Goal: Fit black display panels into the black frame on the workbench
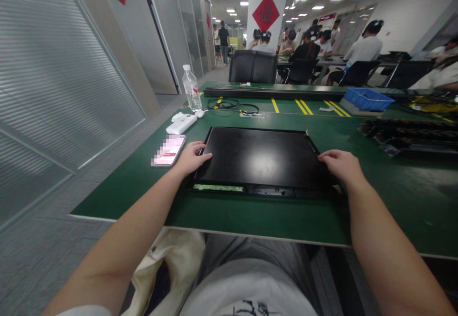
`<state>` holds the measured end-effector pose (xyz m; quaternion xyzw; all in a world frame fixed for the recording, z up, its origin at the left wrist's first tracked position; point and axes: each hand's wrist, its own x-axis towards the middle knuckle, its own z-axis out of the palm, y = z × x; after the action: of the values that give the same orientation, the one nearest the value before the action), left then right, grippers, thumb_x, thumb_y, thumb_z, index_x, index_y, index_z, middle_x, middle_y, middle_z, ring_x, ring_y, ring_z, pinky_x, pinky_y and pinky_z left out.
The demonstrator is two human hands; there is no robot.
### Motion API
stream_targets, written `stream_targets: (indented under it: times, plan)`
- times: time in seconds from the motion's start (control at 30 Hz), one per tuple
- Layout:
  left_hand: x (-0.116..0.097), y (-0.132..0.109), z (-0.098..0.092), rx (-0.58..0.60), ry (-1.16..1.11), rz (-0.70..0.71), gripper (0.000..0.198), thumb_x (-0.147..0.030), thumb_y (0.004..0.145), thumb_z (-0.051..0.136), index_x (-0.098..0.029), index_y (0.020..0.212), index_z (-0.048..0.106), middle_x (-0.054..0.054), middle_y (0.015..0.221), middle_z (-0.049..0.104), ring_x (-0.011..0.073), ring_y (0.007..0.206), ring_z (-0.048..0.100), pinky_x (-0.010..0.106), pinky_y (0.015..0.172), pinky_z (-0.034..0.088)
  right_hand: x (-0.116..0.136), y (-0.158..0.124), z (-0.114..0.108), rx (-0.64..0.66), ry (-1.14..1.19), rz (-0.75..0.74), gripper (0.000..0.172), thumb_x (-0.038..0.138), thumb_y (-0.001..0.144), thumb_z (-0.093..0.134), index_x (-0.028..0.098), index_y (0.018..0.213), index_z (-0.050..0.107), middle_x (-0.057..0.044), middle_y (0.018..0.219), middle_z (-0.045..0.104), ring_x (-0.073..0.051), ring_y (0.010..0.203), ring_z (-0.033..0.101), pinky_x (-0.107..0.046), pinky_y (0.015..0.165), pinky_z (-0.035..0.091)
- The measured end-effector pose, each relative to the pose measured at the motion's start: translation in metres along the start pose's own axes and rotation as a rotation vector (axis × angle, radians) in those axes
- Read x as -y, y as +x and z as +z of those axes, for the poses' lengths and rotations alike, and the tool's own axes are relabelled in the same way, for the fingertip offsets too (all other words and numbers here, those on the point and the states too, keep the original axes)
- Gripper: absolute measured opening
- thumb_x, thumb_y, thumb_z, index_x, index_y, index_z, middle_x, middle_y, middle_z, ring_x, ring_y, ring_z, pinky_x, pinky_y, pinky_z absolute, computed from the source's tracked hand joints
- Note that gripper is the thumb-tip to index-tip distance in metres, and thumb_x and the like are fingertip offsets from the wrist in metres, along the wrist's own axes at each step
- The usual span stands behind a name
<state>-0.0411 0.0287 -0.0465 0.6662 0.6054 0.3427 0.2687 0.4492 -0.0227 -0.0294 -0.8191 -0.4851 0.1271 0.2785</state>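
Observation:
A flat black screen panel (261, 158) lies on the green table (393, 196) in front of me, with a thin green circuit strip (218, 188) along its near edge. My left hand (193, 157) grips the panel's left edge, fingers curled over it. My right hand (339, 163) holds the right edge the same way, fingers bent onto the top face.
A phone (169, 150) with a lit screen lies left of the panel, a white device (181, 123) and a water bottle (192, 88) behind it. Black cables (229, 103), a blue tray (367, 99) and dark parts (408, 132) sit farther back and right. Several people sit at far tables.

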Motion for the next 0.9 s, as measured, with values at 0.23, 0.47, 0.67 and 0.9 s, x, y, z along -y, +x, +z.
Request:
stream_targets:
  times: [0.23, 0.47, 0.67, 0.9]
  plan:
    - [0.005, 0.001, 0.001, -0.004, 0.053, 0.020, 0.049, -0.050, 0.073, 0.081, -0.019, 0.112, 0.081, 0.017, 0.147, 0.059, 0.0382, 0.136, 0.060, 0.049, 0.119, 0.047, -0.005, 0.002, 0.002, -0.044, 0.012, -0.064, 0.013, 0.033, 0.072, 0.066, 0.027, 0.074, 0.078, -0.005, 0.062, 0.068, -0.028, 0.074, 0.069, -0.040, 0.073, 0.055]
    - [0.004, 0.002, 0.000, 0.008, 0.095, 0.029, 0.049, -0.051, 0.074, 0.080, -0.017, 0.110, 0.080, 0.018, 0.147, 0.058, 0.0392, 0.136, 0.059, 0.048, 0.120, 0.046, 0.004, -0.003, -0.002, -0.012, -0.036, -0.006, 0.015, 0.029, 0.076, 0.065, 0.027, 0.078, 0.079, -0.006, 0.071, 0.071, -0.028, 0.076, 0.069, -0.041, 0.079, 0.054]
    - [0.005, 0.002, 0.000, 0.007, 0.117, 0.036, 0.049, -0.051, 0.073, 0.081, -0.017, 0.108, 0.081, 0.017, 0.145, 0.059, 0.0394, 0.135, 0.060, 0.048, 0.119, 0.046, 0.001, 0.000, 0.000, -0.013, -0.023, -0.010, 0.014, 0.030, 0.076, 0.066, 0.027, 0.077, 0.079, -0.006, 0.073, 0.072, -0.027, 0.075, 0.069, -0.042, 0.080, 0.054]
    - [0.006, 0.002, 0.000, 0.004, 0.093, 0.036, 0.045, -0.049, 0.073, 0.081, -0.018, 0.106, 0.080, 0.017, 0.145, 0.060, 0.0386, 0.135, 0.060, 0.047, 0.119, 0.046, -0.007, 0.005, 0.003, -0.026, 0.092, -0.008, 0.016, 0.032, 0.070, 0.068, 0.026, 0.077, 0.080, -0.007, 0.083, 0.077, -0.025, 0.072, 0.067, -0.040, 0.072, 0.056]
